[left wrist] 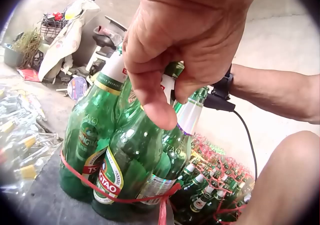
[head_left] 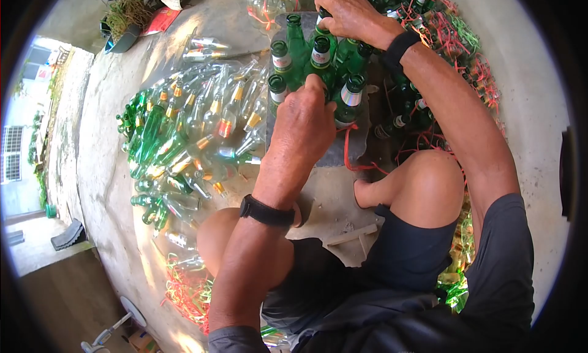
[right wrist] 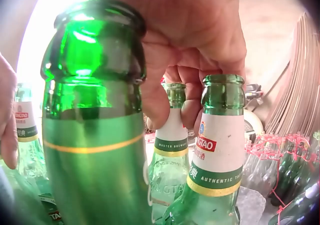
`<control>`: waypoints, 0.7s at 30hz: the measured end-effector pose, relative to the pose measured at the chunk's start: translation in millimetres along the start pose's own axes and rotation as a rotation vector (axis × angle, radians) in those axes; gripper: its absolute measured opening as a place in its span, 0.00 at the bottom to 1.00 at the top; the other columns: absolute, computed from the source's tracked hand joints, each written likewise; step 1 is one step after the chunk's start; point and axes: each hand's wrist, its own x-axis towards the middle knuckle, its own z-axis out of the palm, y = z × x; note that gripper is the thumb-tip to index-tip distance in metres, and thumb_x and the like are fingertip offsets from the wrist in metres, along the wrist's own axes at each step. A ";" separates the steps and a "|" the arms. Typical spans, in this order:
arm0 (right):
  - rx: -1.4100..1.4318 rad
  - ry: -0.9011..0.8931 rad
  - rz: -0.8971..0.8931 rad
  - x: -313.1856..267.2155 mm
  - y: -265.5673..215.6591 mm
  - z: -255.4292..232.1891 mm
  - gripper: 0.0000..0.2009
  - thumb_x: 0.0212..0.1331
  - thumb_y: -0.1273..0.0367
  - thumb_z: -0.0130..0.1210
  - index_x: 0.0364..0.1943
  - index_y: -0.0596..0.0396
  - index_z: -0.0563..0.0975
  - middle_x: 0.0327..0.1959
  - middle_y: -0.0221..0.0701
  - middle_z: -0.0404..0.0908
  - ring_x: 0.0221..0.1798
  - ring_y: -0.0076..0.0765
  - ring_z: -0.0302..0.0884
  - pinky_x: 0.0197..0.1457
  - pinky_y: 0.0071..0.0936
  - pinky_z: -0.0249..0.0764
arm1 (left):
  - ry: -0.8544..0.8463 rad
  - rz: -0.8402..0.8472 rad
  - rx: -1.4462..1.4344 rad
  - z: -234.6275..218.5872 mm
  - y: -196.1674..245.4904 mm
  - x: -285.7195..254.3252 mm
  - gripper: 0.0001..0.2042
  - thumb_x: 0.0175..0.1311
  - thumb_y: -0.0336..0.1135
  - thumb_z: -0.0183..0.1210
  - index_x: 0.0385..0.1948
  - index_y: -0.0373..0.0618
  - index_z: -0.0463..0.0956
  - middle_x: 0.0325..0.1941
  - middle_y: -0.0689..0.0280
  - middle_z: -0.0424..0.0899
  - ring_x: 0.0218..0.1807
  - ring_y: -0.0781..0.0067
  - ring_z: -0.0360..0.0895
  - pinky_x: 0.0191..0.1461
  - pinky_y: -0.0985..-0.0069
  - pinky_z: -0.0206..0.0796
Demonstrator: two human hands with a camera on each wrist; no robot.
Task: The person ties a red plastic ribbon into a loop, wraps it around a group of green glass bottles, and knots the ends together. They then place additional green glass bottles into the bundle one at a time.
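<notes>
Green glass bottles (head_left: 298, 46) (left wrist: 131, 160) (right wrist: 220, 155) stand upright in a tight bundle on a dark board (head_left: 335, 155). Red string (left wrist: 126, 200) runs round their lower bodies, tied at one corner. My left hand (head_left: 300, 132) (left wrist: 185, 39) grips a bottle neck on the near side of the bundle, the neck mostly hidden under the fingers. At the far side, my right hand (head_left: 355, 17) (right wrist: 195, 39) pinches another neck between thumb and fingers. White labels wrap several necks.
Loose clear and green bottles (head_left: 223, 102) lie piled left of the board. Tied green bottles (head_left: 419, 105) (left wrist: 210, 195) with red string are on its right. A plant pot (head_left: 122, 37) stands at the far left, a fan (head_left: 131, 311) at the lower left.
</notes>
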 end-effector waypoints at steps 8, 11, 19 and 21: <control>0.127 -0.071 0.085 -7.9 -13.2 -27.2 0.09 0.58 0.69 0.57 0.33 0.63 0.76 0.30 0.53 0.80 0.40 0.62 0.81 0.43 0.52 0.74 | -0.021 -0.009 0.018 0.3 -0.2 0.3 0.11 0.59 0.28 0.63 0.39 0.36 0.71 0.30 0.42 0.82 0.38 0.34 0.81 0.40 0.49 0.71; 0.051 -0.032 0.075 -4.9 4.5 2.1 0.12 0.53 0.67 0.59 0.40 0.58 0.79 0.36 0.52 0.84 0.44 0.64 0.82 0.48 0.55 0.77 | -0.015 -0.004 0.017 0.6 0.0 -0.5 0.11 0.60 0.29 0.63 0.40 0.36 0.71 0.30 0.42 0.82 0.38 0.34 0.81 0.40 0.49 0.71; 0.073 -0.020 0.052 -5.6 6.8 5.2 0.17 0.57 0.63 0.62 0.47 0.55 0.76 0.35 0.49 0.83 0.45 0.61 0.82 0.48 0.51 0.77 | -0.027 -0.009 0.013 0.4 0.3 -1.0 0.12 0.59 0.29 0.64 0.40 0.36 0.71 0.31 0.42 0.82 0.39 0.34 0.81 0.40 0.50 0.71; 0.094 -0.047 0.070 -6.4 7.2 1.7 0.17 0.56 0.63 0.60 0.48 0.54 0.76 0.38 0.48 0.84 0.47 0.60 0.82 0.51 0.52 0.77 | -0.033 -0.009 0.014 0.8 -0.2 -0.3 0.13 0.59 0.29 0.64 0.40 0.36 0.71 0.31 0.42 0.82 0.39 0.34 0.80 0.40 0.50 0.71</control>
